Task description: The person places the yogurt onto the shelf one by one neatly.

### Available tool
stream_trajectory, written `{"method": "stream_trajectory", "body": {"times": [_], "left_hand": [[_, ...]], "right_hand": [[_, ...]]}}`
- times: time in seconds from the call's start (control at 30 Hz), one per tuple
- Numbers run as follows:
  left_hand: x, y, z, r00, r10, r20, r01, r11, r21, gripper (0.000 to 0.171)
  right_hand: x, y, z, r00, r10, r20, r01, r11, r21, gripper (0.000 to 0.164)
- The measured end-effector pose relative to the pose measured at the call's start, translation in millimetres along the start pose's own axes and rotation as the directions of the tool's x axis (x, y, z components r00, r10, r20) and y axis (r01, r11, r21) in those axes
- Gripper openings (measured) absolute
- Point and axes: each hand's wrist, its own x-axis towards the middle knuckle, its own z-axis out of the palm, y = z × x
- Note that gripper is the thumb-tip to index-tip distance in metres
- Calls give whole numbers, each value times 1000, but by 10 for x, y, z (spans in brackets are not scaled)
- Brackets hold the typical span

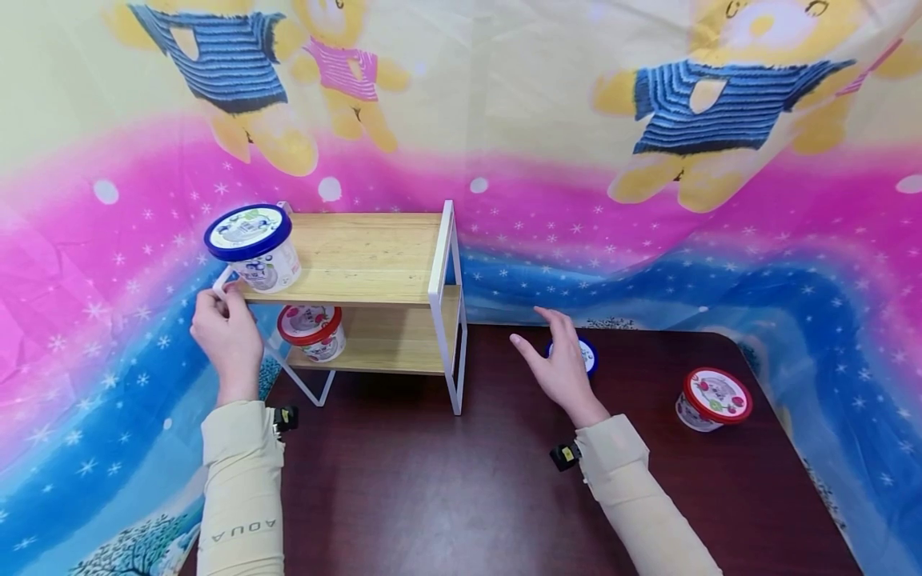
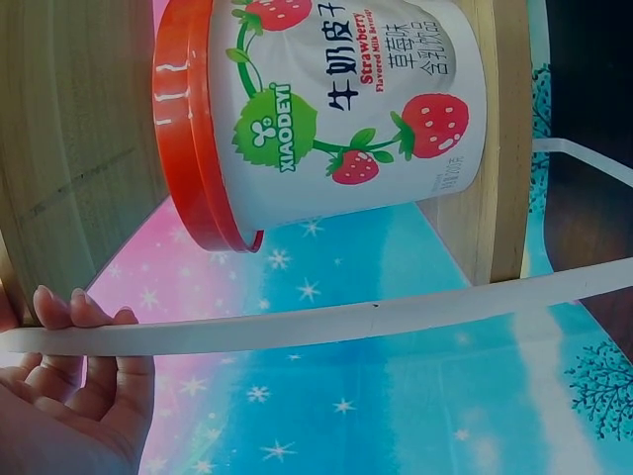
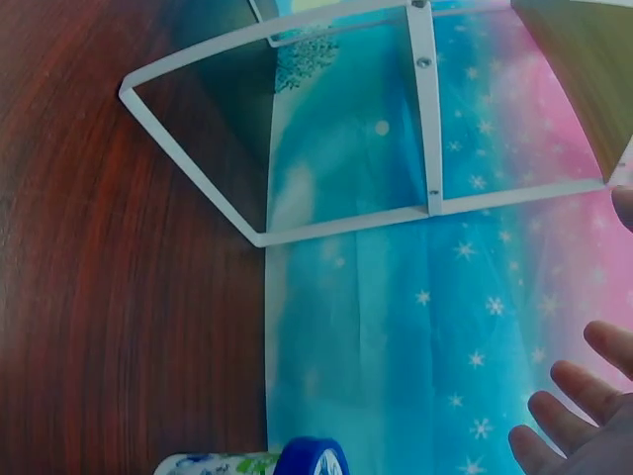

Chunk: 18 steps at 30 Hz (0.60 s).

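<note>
At the left end of a two-tier wooden shelf (image 1: 367,256), my left hand (image 1: 229,340) grips the white metal side frame (image 2: 326,322), with its fingers curled round the bar. Just above that hand, a blue-lidded tub (image 1: 266,268) stands on the top board. A red-lidded strawberry milk tub (image 2: 356,109) sits on the lower board, close beside the gripped bar. My right hand (image 1: 558,368) hovers right of the shelf with its fingers spread and nothing in them. It partly covers a second blue-lidded tub (image 1: 589,358) on the table behind it.
Another red-lidded tub (image 1: 713,400) stands on the dark brown table (image 1: 432,480), toward the right edge. A patterned cloth (image 1: 533,160) with printed bears hangs behind the table and along its sides. The shelf's right white frame (image 1: 446,320) faces my right hand.
</note>
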Motion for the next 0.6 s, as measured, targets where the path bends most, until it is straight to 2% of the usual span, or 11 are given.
{"method": "stream_trajectory", "body": {"times": [0.6], "left_hand": [[-6, 10, 0, 1000, 1, -5, -1, 1000, 11, 30]], "right_hand": [[40, 239, -234, 998, 48, -47, -51, 997, -61, 79]]}}
